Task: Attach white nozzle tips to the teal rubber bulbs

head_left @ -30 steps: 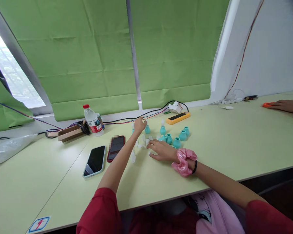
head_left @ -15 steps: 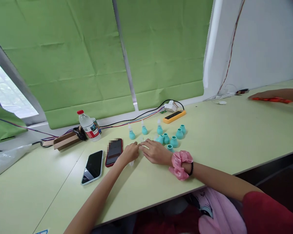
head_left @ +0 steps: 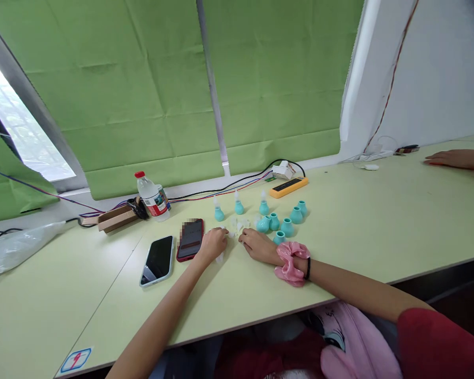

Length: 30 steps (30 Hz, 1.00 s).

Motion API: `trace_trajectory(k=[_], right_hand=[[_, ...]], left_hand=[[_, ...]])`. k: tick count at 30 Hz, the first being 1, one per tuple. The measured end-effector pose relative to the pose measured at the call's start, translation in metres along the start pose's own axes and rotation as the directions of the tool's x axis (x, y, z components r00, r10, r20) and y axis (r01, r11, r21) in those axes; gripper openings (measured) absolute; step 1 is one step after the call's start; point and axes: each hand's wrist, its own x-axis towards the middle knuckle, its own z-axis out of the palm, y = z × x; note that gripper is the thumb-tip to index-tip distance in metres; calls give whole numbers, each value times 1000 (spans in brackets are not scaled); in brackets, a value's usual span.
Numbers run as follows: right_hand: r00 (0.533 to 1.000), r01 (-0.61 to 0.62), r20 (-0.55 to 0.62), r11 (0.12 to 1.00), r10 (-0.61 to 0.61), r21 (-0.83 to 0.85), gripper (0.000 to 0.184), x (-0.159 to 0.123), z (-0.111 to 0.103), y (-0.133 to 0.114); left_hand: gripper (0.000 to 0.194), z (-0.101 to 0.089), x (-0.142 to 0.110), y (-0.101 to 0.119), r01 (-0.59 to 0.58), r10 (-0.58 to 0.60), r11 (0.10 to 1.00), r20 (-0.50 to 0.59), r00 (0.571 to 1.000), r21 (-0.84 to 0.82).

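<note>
My left hand (head_left: 214, 243) is closed beside the phones, with a small translucent plastic piece (head_left: 220, 258) showing beneath it and more of it near the fingertips. My right hand (head_left: 257, 245), wearing a pink scrunchie (head_left: 291, 263) at the wrist, rests low over the table with its fingers curled; what they hold, if anything, is hidden. Between and beyond the hands lie loose translucent pieces (head_left: 240, 223). Several turquoise rubber bulbs (head_left: 287, 227) with open necks cluster past the right hand. Farther back stand three bulbs fitted with clear tips, one of them a turquoise bulb (head_left: 219, 213) on the left.
Left of my hands lie a red-cased phone (head_left: 190, 239) and a pale-cased phone (head_left: 157, 260). Behind them are a water bottle (head_left: 152, 197) and an open cardboard box (head_left: 117, 218). A yellow power strip (head_left: 288, 187) and cables run along the wall. Another person's hand (head_left: 444, 158) rests far right.
My right hand has drawn away from the left, uncovering the loose translucent pieces between them. The view has shifted slightly. At far right, the other person's hand now covers most of the orange item.
</note>
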Motion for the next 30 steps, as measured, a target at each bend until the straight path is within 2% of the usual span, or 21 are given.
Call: trace_trajectory(k=[3,7,11,14,17,19,21,25,30], right_hand=[[998,1,-68,999,2,53,24,0,3,-1],[997,25,-73,996,-19,81,40,0,7,-1],[999,16,-45,993,-11,118,42,1,8,1],[993,26,-114,990,-10,140,38,1,3,-3],[976,160,-170,974,-132,163,35,-2,-5,-16],[956,273,-157,946,-247,172,35,-5,-9,-25],[944,325,-116,932,-309,158,38,-8,-11,-33],[956,293,-29,950,-292,106,42,-10,-13,-38],[971,240,-1,970,-240,43,41,-10,-13,-38]], left_hand=[[33,5,1,2,-57,56,996,-13,998,-74],[34,9,3,2,-155,137,949,-84,987,-274],[31,10,4,-2,-157,115,880,-120,986,-449],[28,8,4,-5,-124,60,842,-137,989,-525],[26,6,3,-6,-136,78,834,-129,989,-534],[25,5,2,-6,-154,111,842,-114,987,-517],[25,5,2,-6,-161,123,856,-109,986,-492],[27,3,3,-7,-155,103,874,-137,985,-460],[35,0,4,-10,-115,49,877,-149,988,-467]])
